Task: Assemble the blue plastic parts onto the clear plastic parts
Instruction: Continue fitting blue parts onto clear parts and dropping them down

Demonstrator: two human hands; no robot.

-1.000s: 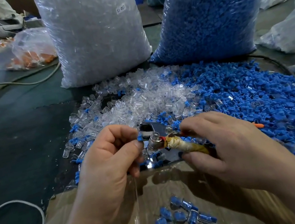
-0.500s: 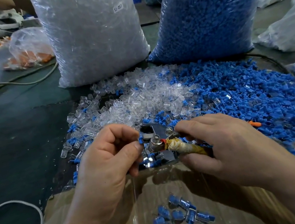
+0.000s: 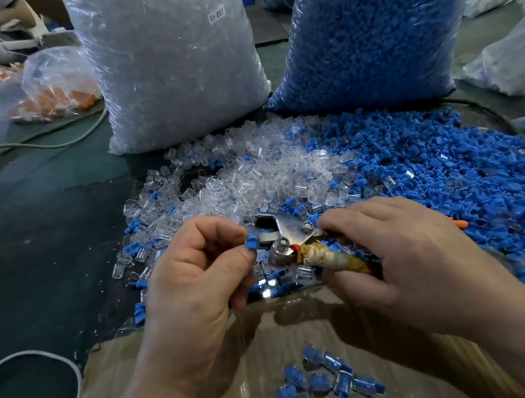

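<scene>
- While the blue part (image 3: 250, 243) is pinched between thumb and forefinger of the left hand (image 3: 194, 279), it sits at the open mouth of the metal press tool (image 3: 289, 231), just above the near edge of the loose stock. Whether a clear part is already mated to it, or seated in the tool, cannot be told.
- Left fingers (image 3: 210, 229): clamped on the blue part, the others curled toward the palm. Judged purpose: to present the piece squarely to the tool.
- Right hand (image 3: 399, 256): fingers wrapped round the tool's taped handle (image 3: 330, 258). The grip looks set to squeeze and seat the part.
- Loose clear parts (image 3: 250, 173) are heaped directly behind the tool. Loose blue parts (image 3: 439, 165) spread to the right, and the two piles touch and mix at their border. Both lie close to the hands, evidently as feed stock.
- Finished pieces (image 3: 321, 394), blue inside clear, lie clustered nearest the person under clear film over a cardboard box (image 3: 136, 366). This spot below the hands suits dropping completed work.
- Progress, as judged: one pair in hand, with output small against the stock, so the task is early.
- Behind the piles stand a full sack of clear parts (image 3: 168, 58) and a full sack of blue parts (image 3: 373, 17), on the dark green worktop (image 3: 32, 220).
- At the left, a grey cable (image 3: 63, 367) runs beside the box. A bag of orange parts (image 3: 59, 90) lies well apart at the rear.
</scene>
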